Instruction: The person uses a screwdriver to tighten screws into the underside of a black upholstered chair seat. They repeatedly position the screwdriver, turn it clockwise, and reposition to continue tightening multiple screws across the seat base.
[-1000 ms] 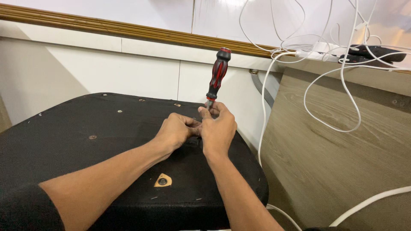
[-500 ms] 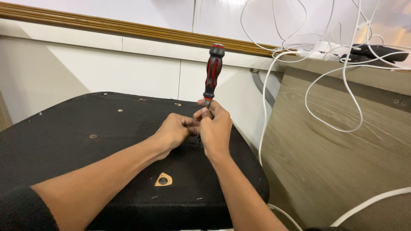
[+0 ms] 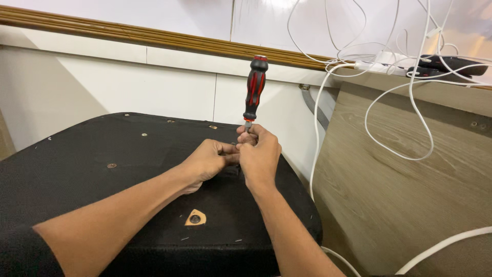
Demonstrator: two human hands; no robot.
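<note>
A red and black screwdriver point(image 3: 255, 88) stands nearly upright over a black fabric-covered panel point(image 3: 77, 164). My right hand point(image 3: 259, 154) pinches the metal shaft just below the handle. My left hand point(image 3: 206, 160) is curled beside it, fingertips meeting the right hand at the shaft's base. The tip and whatever it bears on are hidden by my fingers. Small screws and staples dot the black fabric, and a tan patch with a hole point(image 3: 195, 218) sits near its front edge.
A grey wood-grain board point(image 3: 410, 200) leans at the right. White cables point(image 3: 394, 123) hang over it from a power strip point(image 3: 389, 60) and dark devices at the upper right. Behind is a white wall with a wooden rail point(image 3: 154, 37). A grey corrugated hose point(image 3: 313, 105) runs down the wall.
The screwdriver handle has swung from leaning right to almost upright. Both hands have stayed together at the shaft in the same spot.
</note>
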